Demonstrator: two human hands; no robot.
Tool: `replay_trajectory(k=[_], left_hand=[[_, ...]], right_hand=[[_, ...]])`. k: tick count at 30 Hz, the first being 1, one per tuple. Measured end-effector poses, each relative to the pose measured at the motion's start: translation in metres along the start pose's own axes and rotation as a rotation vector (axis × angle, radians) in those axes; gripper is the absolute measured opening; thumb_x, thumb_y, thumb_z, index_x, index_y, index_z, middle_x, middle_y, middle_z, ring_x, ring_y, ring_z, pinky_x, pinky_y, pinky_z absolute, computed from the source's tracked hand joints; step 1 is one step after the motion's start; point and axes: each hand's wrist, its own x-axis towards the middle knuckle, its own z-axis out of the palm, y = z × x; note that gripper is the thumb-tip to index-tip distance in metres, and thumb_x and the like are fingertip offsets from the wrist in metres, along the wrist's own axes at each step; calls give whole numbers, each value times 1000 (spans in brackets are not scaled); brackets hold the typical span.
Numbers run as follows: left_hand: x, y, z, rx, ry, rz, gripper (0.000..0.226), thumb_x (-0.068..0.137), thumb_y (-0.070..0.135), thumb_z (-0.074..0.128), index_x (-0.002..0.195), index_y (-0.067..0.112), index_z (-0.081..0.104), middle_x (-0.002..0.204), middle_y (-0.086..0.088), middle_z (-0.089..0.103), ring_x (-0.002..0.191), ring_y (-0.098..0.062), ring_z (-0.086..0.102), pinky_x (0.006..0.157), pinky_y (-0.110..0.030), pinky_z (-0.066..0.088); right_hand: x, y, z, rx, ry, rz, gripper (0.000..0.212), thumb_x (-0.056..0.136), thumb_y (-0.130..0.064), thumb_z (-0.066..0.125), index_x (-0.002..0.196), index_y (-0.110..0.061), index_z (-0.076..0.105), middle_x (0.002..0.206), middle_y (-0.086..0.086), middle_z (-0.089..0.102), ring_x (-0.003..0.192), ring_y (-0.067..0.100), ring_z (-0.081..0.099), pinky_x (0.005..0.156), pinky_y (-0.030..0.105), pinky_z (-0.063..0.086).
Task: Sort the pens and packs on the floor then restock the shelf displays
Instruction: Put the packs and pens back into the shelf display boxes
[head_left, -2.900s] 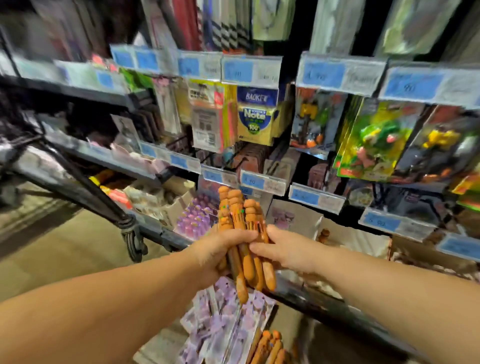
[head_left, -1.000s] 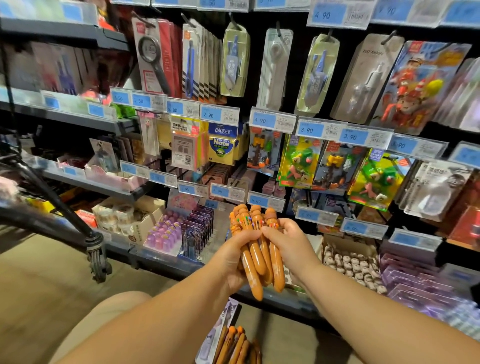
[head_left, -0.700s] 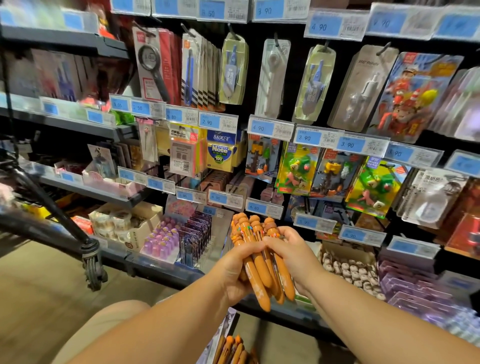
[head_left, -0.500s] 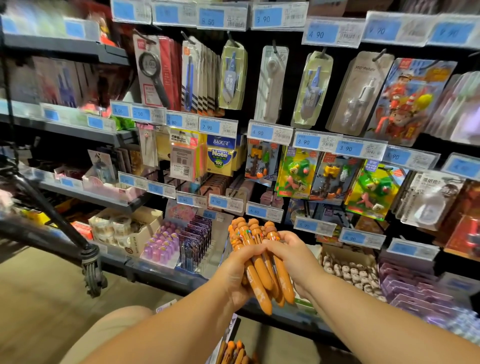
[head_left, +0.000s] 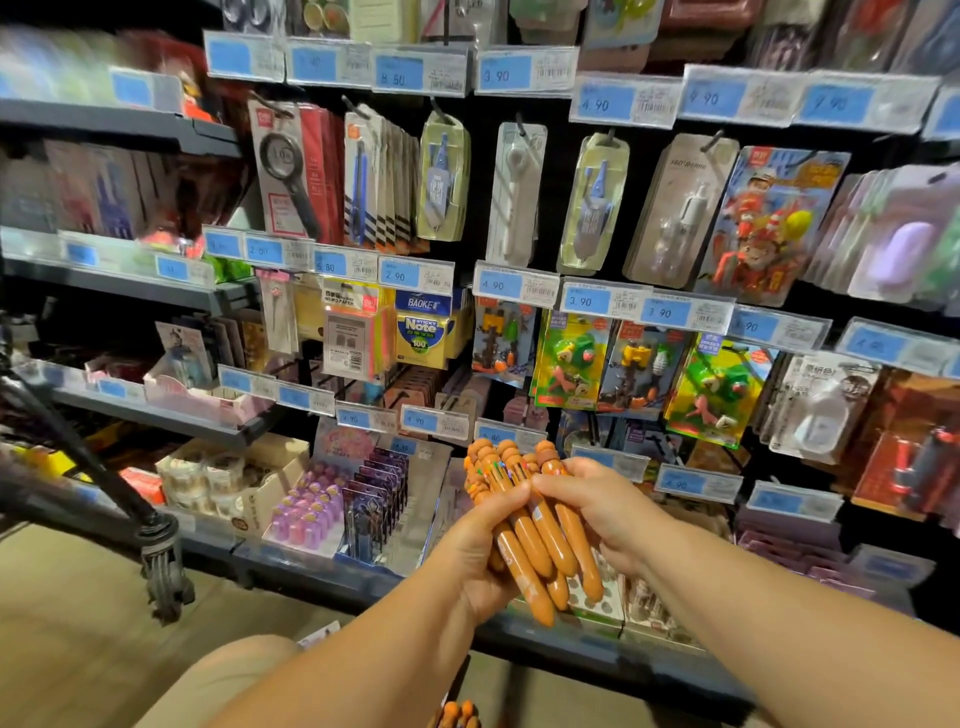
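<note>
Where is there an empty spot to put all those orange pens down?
Bare floor for the orange pens lies left, between the cart wheel and the knee. The bottom shelf is packed with boxes; the hooks above are full.

The left hand (head_left: 483, 551) and right hand (head_left: 602, 514) are bare, as are both forearms (head_left: 779, 634) right to the frame's edge. Beige cloth covers a knee (head_left: 223, 686) at lower left.

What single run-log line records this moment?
left hand: grips orange pens | right hand: pinches orange pens | shelf: ahead, pens not yet placed
</note>
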Motion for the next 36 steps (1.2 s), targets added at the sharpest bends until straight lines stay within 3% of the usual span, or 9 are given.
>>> replay_trajectory(k=[3, 6, 9, 12, 16, 21, 24, 30, 36], left_hand=[[15, -4, 1, 50, 4, -24, 53, 66, 22, 77, 113, 0, 67, 107, -25, 70, 92, -36, 70, 86, -46, 53], [35, -13, -5, 84, 35, -50, 59, 62, 22, 77, 116, -1, 66, 111, -26, 68, 97, -37, 68, 88, -47, 53], [52, -27, -19, 95, 64, -87, 68, 56, 24, 81, 117, -1, 66, 109, -26, 68, 97, -37, 67, 93, -50, 52], [60, -45, -37, 69, 94, -135, 52, 61, 22, 78, 107, 0, 69, 96, -22, 71, 82, -33, 70, 83, -44, 53], [67, -67, -64, 12, 105, -219, 40, 68, 20, 74, 101, 0, 72, 102, -25, 69, 91, -36, 68, 95, -50, 49], [96, -83, -85, 49, 92, -279, 59, 65, 18, 77, 119, -2, 64, 107, -24, 69, 90, -34, 70, 79, -43, 56], [110, -91, -94, 80, 87, -297, 74, 56, 20, 84, 123, -2, 63, 113, -25, 68, 95, -34, 68, 89, -45, 53], [127, -102, -109, 72, 85, -337, 71, 58, 25, 85, 120, -3, 64, 109, -23, 67, 92, -32, 68, 93, -46, 52], [132, -100, -116, 26, 96, -327, 60, 66, 20, 76, 117, -7, 63, 102, -23, 67, 84, -30, 69, 77, -39, 58]], right_hand=[[10, -4, -14, -80, -44, 76, 23, 89, -20, 67, 107, -8, 61, 96, 10, 71, 92, 24, 68, 92, 41, 53], [27, 0, -29, -165, -71, 151, 25, 87, -22, 70, 107, -11, 61, 90, 7, 70, 89, 23, 65, 89, 40, 51], [46, 14, -36, -259, -111, 201, 23, 84, -24, 72, 102, -15, 61, 79, 1, 68, 81, 19, 61, 78, 35, 45], [60, 36, -34, -334, -138, 245, 29, 82, -25, 72, 107, -15, 61, 85, 3, 69, 82, 19, 62, 75, 35, 49], [75, 70, -28, -362, -174, 329, 27, 85, -17, 71, 107, -12, 57, 85, 6, 64, 75, 17, 59, 61, 27, 46], [99, 103, -37, -305, -173, 419, 37, 83, -15, 74, 115, -11, 53, 98, 11, 68, 75, 18, 66, 57, 25, 51], [110, 116, -42, -308, -221, 412, 39, 84, -15, 73, 117, -13, 50, 101, 11, 66, 72, 15, 68, 57, 27, 51], [130, 135, -46, -415, -285, 370, 38, 84, -20, 73, 115, -16, 52, 104, 9, 67, 78, 18, 71, 61, 26, 52], [141, 147, -41, -320, -308, 303, 34, 81, -14, 76, 108, -18, 56, 101, 8, 68, 79, 14, 66, 57, 24, 49]])
